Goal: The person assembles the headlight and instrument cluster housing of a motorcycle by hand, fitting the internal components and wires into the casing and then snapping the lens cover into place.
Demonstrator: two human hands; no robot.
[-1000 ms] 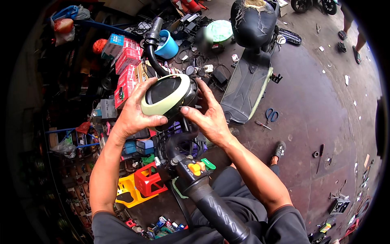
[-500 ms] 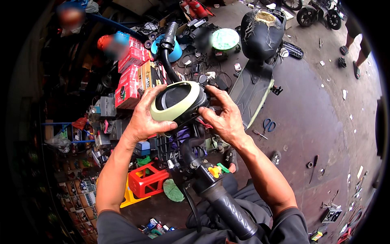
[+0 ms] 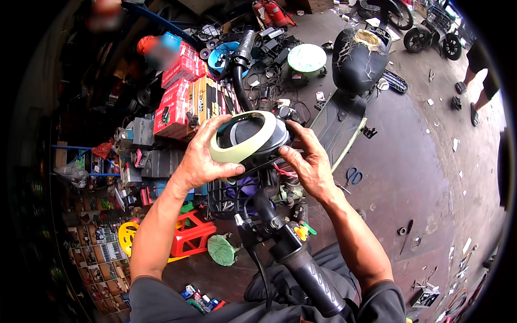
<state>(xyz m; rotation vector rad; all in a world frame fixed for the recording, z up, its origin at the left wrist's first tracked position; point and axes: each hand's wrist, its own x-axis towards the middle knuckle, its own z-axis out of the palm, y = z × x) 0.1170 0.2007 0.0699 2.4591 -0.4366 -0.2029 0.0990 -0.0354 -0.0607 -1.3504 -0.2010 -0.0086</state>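
Note:
Between both hands, above the handlebar stem, is a scooter's round dashboard with a black body (image 3: 273, 153) and a pale green bezel (image 3: 222, 153). My left hand (image 3: 202, 159) grips the bezel's left side, thumb on its lower rim and fingers round its upper edge. Across from it, my right hand (image 3: 311, 164) pinches the right end of the black body between thumb and fingers. The dashboard is tilted, and its underside is hidden. Below it runs the handlebar, with a black grip (image 3: 318, 288), a brake lever (image 3: 260, 274) and a yellow switch (image 3: 301, 233); neither hand touches these.
Beyond the hands are a footboard (image 3: 339, 121) and a torn black seat (image 3: 358, 59). Red boxes (image 3: 172, 110) are stacked at the left, near a red stool (image 3: 191, 234). Blue-handled scissors (image 3: 354, 175) lie on the floor at right. Another person's legs (image 3: 479, 86) show at far right.
The view has shifted a little. Both hands keep their hold, and the dashboard appears slightly further right and lower in the picture.

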